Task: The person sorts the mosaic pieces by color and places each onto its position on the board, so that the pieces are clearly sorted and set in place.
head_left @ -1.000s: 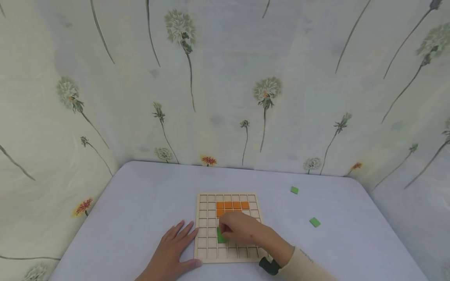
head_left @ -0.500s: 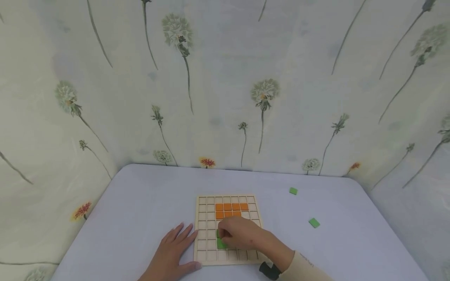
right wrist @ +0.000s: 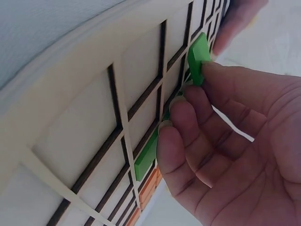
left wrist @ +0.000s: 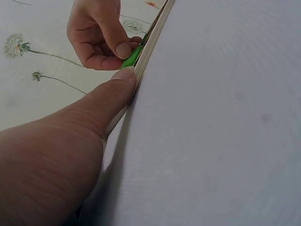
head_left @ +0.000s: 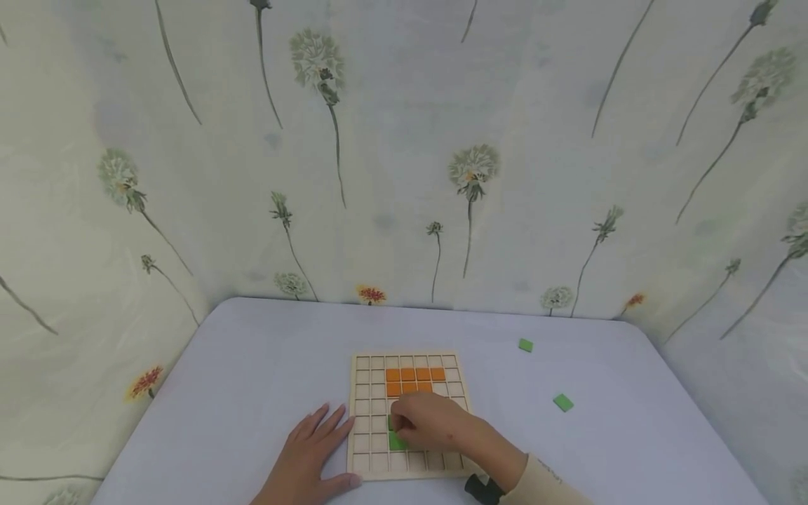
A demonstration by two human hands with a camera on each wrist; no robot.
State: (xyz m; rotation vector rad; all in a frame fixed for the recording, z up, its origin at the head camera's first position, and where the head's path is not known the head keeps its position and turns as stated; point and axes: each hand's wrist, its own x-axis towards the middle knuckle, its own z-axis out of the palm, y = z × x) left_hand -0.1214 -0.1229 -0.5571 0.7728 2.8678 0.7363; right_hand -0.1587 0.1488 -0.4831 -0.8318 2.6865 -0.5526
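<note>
A square wooden grid board lies on the table. My right hand is over its near half, pinching a green square tile between thumb and index finger; in the right wrist view the tile stands tilted against the grid. Another green tile sits in the grid beside the other fingertips. Orange tiles fill cells in two rows farther up, the second row partly hidden by the hand. My left hand rests spread at the board's left side, its thumb touching the near-left edge.
Two loose green tiles lie right of the board, one farther back and one nearer. The white-covered table meets a flower-printed curtain at the back and sides. A dark strap circles my right wrist.
The head view has tilted up a little, so the board appears lower. My right hand has shifted slightly toward the near edge, uncovering more of the second orange row. The left hand stays put.
</note>
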